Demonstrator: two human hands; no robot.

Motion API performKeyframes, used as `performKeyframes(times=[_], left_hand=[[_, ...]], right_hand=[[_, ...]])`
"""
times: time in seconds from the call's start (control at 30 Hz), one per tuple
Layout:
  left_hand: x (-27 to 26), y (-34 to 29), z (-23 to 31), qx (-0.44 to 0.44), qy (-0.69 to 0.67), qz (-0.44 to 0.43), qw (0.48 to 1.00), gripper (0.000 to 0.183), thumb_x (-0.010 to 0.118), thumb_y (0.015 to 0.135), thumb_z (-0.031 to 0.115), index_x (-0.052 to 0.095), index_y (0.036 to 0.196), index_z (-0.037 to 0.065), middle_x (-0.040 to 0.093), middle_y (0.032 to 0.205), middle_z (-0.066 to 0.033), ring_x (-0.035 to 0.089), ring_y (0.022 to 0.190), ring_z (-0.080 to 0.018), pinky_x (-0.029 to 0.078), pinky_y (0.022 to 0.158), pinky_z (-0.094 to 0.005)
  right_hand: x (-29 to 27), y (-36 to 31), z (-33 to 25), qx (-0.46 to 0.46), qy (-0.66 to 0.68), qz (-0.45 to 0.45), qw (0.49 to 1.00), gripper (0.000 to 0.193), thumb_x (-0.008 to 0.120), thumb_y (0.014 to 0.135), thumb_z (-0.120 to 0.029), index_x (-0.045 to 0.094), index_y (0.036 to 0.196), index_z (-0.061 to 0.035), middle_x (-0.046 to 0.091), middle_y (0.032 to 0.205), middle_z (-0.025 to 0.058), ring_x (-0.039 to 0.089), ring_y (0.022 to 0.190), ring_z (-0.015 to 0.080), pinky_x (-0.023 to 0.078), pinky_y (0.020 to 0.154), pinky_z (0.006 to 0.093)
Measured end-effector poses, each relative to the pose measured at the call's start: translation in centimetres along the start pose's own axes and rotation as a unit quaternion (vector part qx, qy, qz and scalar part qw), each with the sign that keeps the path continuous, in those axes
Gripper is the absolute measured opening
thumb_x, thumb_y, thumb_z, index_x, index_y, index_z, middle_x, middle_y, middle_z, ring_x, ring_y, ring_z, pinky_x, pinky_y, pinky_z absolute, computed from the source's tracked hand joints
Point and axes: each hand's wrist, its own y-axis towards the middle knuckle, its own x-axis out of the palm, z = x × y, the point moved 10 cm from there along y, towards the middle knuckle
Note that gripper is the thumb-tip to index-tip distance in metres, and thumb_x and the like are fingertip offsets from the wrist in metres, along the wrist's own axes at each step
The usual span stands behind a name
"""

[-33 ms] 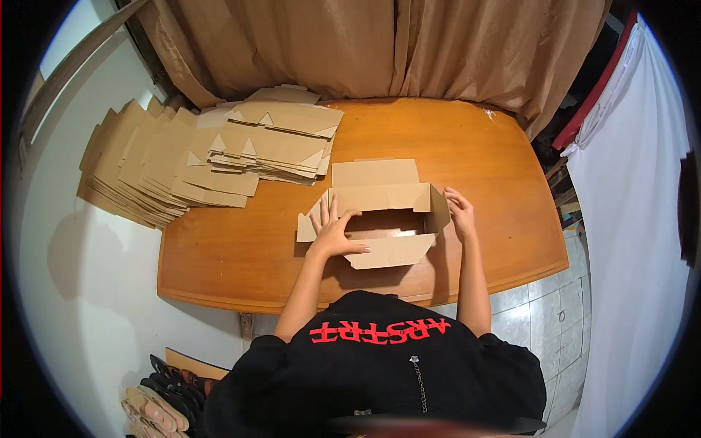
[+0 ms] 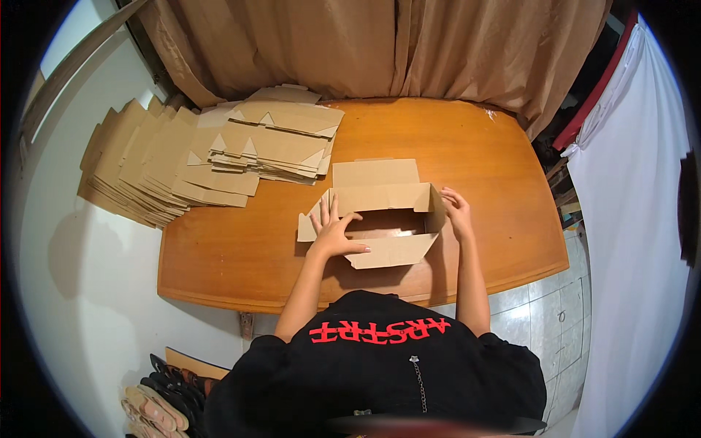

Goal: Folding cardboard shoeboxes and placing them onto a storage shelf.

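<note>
A brown cardboard box (image 2: 387, 255) stands open in front of me, its top flaps spread and the table showing through the middle. My left hand (image 2: 332, 235) rests over its left end, fingers spread by the left flap (image 2: 308, 228) and thumb on the near flap. At the right end, the fingers of my right hand (image 2: 457, 213) are stretched against the outside of the right flap (image 2: 438, 212), which leans inward. Another flap (image 2: 375, 172) extends from the box's far side.
Flattened cardboard boxes (image 2: 274, 146) lie stacked on the wooden table (image 2: 496, 190) at the far left. Brown curtains (image 2: 328, 51) hang behind it, and a white cloth (image 2: 628, 182) hangs at the right. Sandals (image 2: 157, 409) sit at the lower left.
My right hand has shifted slightly left, and the right flap has tilted a little further inward. My left hand stays in place.
</note>
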Motion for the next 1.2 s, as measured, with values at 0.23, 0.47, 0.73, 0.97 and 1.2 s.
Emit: performKeyframes(times=[0.23,0.47,0.73,0.97,1.2], left_hand=[[0.5,0.2,-0.6,-0.011,0.032,0.016,0.999,0.105,0.073,0.035,0.065,0.05,0.126,0.018,-0.008,0.146,-0.0213,-0.017,0.132,-0.0396,-0.008,0.098,-0.0639],[0.8,0.1,-0.9,-0.009,0.032,0.011,0.999,0.107,0.073,0.035,0.065,0.047,0.129,0.02,-0.011,0.146,-0.02,-0.017,0.132,-0.0393,-0.008,0.098,-0.0634],[-4.7,-2.6,-2.7,-0.081,-0.009,0.205,0.975,0.063,0.069,0.062,0.049,0.056,0.111,0.012,0.027,0.14,-0.0185,0.002,0.134,-0.0369,-0.01,0.098,-0.0627],[-7.5,-4.8,-7.3,-0.082,-0.322,0.351,0.876,0.06,0.058,0.079,0.04,0.041,0.125,0.006,0.057,0.112,-0.0175,0.049,0.113,-0.0302,0.018,0.103,-0.052],[-4.4,-3.0,1.5,0.097,-0.152,0.173,0.968,0.06,0.056,0.08,0.041,0.042,0.126,0.005,0.06,0.111,-0.0099,0.048,0.114,-0.029,0.021,0.104,-0.0489]], right_hand=[[5.7,0.2,-1.3,-0.087,-0.332,0.023,0.939,0.076,0.077,0.062,-0.02,0.038,0.124,-0.0008,0.042,0.118,0.0229,0.043,0.111,0.0359,0.04,0.092,0.0398],[7.8,-1.0,-2.4,-0.031,-0.494,0.018,0.869,0.084,0.078,0.059,-0.018,0.03,0.127,-0.0051,0.037,0.123,0.0235,0.049,0.104,0.0401,0.045,0.084,0.0439],[7.3,-1.2,-2.2,-0.034,-0.514,0.049,0.856,0.087,0.076,0.058,-0.032,0.03,0.128,-0.0075,0.04,0.119,0.022,0.05,0.103,0.0385,0.046,0.079,0.0454],[7.7,-1.5,-2.4,-0.049,-0.521,0.046,0.851,0.087,0.072,0.062,-0.038,0.029,0.13,-0.0051,0.042,0.116,0.0216,0.051,0.099,0.0379,0.046,0.078,0.0451],[7.8,-1.4,-2.4,-0.061,-0.525,0.047,0.847,0.087,0.069,0.063,-0.042,0.03,0.13,-0.0038,0.043,0.113,0.0216,0.052,0.097,0.0382,0.047,0.077,0.0448]])
